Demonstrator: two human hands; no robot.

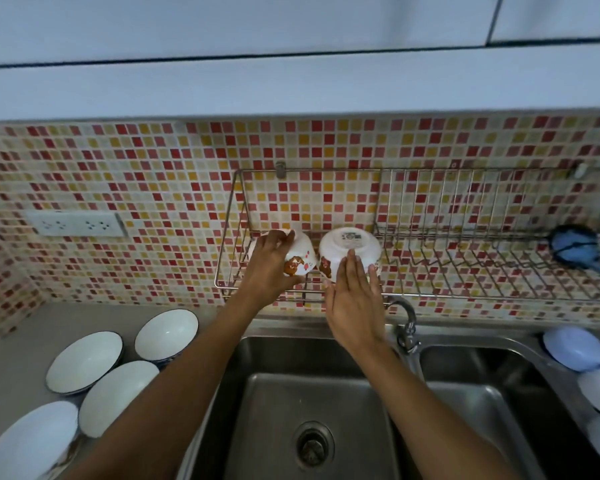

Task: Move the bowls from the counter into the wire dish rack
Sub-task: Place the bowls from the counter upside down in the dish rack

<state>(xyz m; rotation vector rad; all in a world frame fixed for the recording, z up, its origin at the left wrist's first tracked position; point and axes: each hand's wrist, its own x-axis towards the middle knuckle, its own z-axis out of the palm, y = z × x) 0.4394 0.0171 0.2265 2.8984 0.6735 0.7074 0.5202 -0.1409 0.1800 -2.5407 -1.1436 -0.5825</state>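
Two small patterned bowls sit upside down in the left end of the wire dish rack [413,296], which hangs on the tiled wall above the sink [309,393]. The left hand [269,268] is curled around the left bowl [300,258], gripping it from its outer side, while the right hand [352,303] lies with fingers spread flat against the right bowl [349,252], steadying more than clasping it. So two bowls look placed or nearly so, and much is left: four white bowls [87,362] wait upright on the table, left of the sink and below the rack. The rack's right stretch is bare wire except for a blue brush [574,245] at its far end. The faucet [407,327] juts up just below the rack's front rail, the likeliest snag. Pale plastic lids or dishes [574,348] lie right of the sink.
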